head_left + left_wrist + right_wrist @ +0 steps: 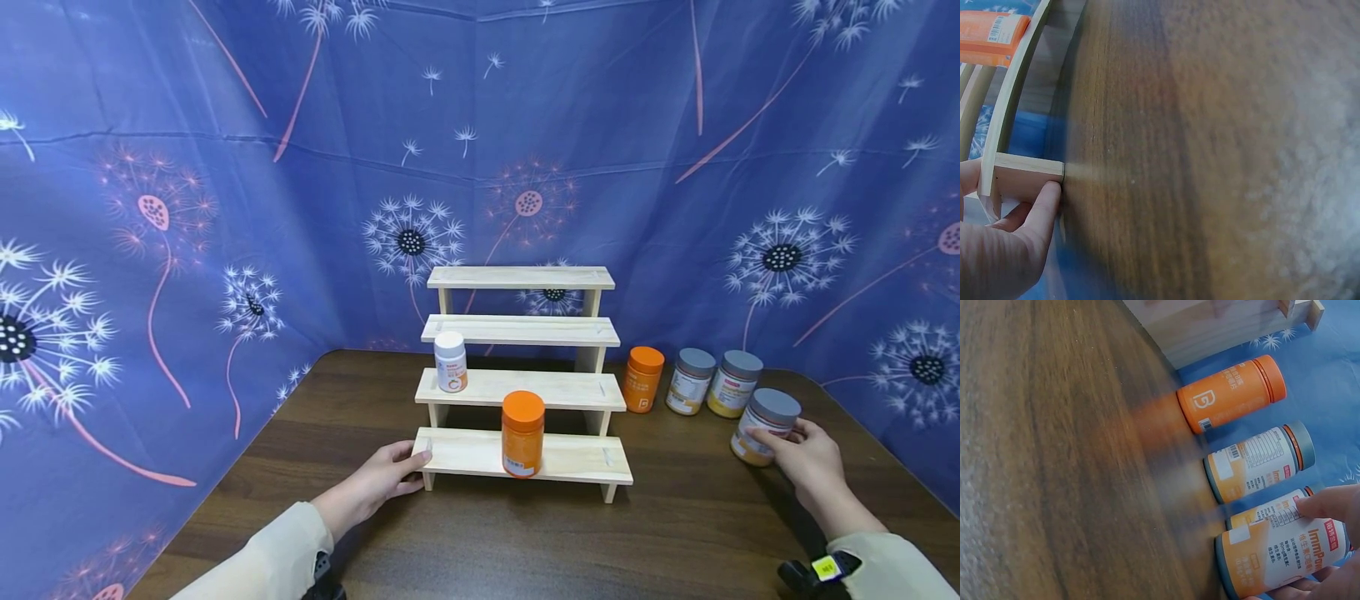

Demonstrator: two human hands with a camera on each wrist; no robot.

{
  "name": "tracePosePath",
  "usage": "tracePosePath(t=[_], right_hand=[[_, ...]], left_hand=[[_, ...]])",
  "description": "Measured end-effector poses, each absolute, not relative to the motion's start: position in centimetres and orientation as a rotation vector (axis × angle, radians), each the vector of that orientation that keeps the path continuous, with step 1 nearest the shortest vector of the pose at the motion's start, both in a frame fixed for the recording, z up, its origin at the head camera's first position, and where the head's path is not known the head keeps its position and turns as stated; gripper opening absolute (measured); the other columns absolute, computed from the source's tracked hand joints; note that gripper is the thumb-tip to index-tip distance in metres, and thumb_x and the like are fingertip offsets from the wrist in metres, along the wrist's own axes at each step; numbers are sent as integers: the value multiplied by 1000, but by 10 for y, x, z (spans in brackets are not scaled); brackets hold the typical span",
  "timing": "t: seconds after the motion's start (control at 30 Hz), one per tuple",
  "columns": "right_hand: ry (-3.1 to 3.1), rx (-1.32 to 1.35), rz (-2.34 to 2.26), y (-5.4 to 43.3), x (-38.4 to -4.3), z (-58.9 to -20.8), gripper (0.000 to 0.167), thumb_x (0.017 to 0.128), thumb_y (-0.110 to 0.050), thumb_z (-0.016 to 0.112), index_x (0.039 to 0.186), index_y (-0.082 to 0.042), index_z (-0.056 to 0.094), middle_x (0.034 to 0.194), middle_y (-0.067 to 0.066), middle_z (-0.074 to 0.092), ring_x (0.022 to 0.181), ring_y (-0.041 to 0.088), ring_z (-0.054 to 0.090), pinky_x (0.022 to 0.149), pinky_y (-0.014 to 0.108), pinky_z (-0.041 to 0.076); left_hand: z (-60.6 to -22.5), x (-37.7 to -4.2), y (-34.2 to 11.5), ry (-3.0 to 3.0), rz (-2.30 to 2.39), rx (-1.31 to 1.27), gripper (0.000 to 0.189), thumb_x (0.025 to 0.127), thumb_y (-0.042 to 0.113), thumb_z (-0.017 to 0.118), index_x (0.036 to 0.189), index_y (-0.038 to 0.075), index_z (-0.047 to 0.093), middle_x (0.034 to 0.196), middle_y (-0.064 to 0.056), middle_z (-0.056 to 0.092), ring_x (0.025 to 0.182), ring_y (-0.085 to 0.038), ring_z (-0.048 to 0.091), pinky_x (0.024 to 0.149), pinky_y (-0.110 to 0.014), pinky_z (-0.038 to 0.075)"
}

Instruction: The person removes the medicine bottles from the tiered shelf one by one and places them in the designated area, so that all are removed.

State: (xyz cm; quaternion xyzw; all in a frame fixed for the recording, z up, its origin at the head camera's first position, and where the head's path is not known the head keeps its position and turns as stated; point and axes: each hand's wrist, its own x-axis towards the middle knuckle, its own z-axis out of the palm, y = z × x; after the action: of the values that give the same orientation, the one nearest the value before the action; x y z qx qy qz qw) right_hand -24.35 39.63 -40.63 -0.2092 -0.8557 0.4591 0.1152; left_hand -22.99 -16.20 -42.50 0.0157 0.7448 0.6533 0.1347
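My left hand grips the left end of the bottom step of a pale wooden four-step display stand, thumb on top and fingers against the leg. On that step is an orange bottle with an orange lid; a small white bottle occupies the left of the step above. Over on the right, my right hand holds a grey-lidded supplement bottle by its side. The bottle's label faces the right wrist camera, and its lid is mostly hidden there by the hand.
Right of the stand, another orange bottle and two grey-lidded bottles, one nearer the stand and one farther right, stand in a row on the dark wooden table. A blue dandelion-print cloth hangs behind.
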Motion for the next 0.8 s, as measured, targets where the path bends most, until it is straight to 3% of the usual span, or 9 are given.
tracePosePath(t=[0.4, 0.53, 0.6, 0.8], right_hand=[[-2508, -649, 1374, 398, -244, -404, 83, 92, -42, 60, 146, 11, 26, 143, 33, 37, 84, 0, 45, 56, 8, 39], [-2478, -655, 1407, 400, -246, -406, 88, 91, -45, 61, 148, 9, 23, 143, 33, 37, 97, 19, 52, 57, 9, 42], [-2458, -668, 1403, 400, -247, -407, 91, 89, -47, 63, 149, 8, 22, 139, 32, 41, 102, 22, 53, 59, 14, 45], [-2413, -692, 1420, 405, -252, -413, 94, 88, -49, 64, 151, 5, 18, 146, 32, 35, 124, 39, 42, 61, 19, 46]], left_hand=[[-426, -231, -162, 2158, 1893, 55, 61, 98, 25, 59, 137, -16, 37, 129, -28, 50, 112, -26, 59, 97, -45, 53], [-427, -231, -162, 2158, 1894, 44, 60, 97, 24, 59, 137, -15, 37, 130, -28, 50, 112, -27, 59, 97, -45, 53], [-427, -232, -162, 2159, 1893, 36, 60, 97, 24, 60, 138, -15, 37, 131, -28, 49, 112, -27, 59, 97, -45, 53], [-427, -232, -162, 2160, 1889, 21, 62, 97, 25, 60, 138, -14, 36, 133, -30, 47, 114, -29, 58, 97, -45, 53]])
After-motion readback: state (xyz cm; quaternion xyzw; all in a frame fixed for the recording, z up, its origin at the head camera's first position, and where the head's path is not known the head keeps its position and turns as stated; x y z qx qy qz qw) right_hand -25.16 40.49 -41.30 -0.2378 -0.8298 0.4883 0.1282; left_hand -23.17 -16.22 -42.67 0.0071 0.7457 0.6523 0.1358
